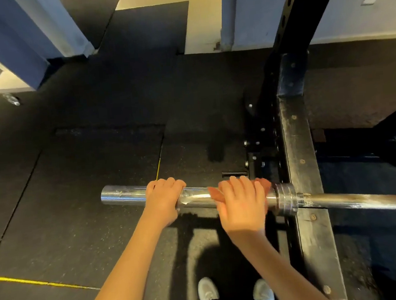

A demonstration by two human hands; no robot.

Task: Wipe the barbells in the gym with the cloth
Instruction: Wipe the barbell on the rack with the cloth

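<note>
A chrome barbell (124, 195) lies level across the view, its bare sleeve end pointing left and its thinner shaft (364, 201) running off to the right past the collar (286, 198). My left hand (163, 200) grips the sleeve from above, fingers curled over it. My right hand (242, 203) is wrapped over the sleeve just left of the collar, holding a reddish-orange cloth (216, 195) against the metal. Only the cloth's edges show around my fingers.
A black power rack upright (299, 141) with bolts stands right behind the collar. Black rubber floor mats (76, 196) lie below, with a yellow line (36, 282) at the lower left. My white shoes (208, 291) are under the bar. Blue wall panels stand at the back.
</note>
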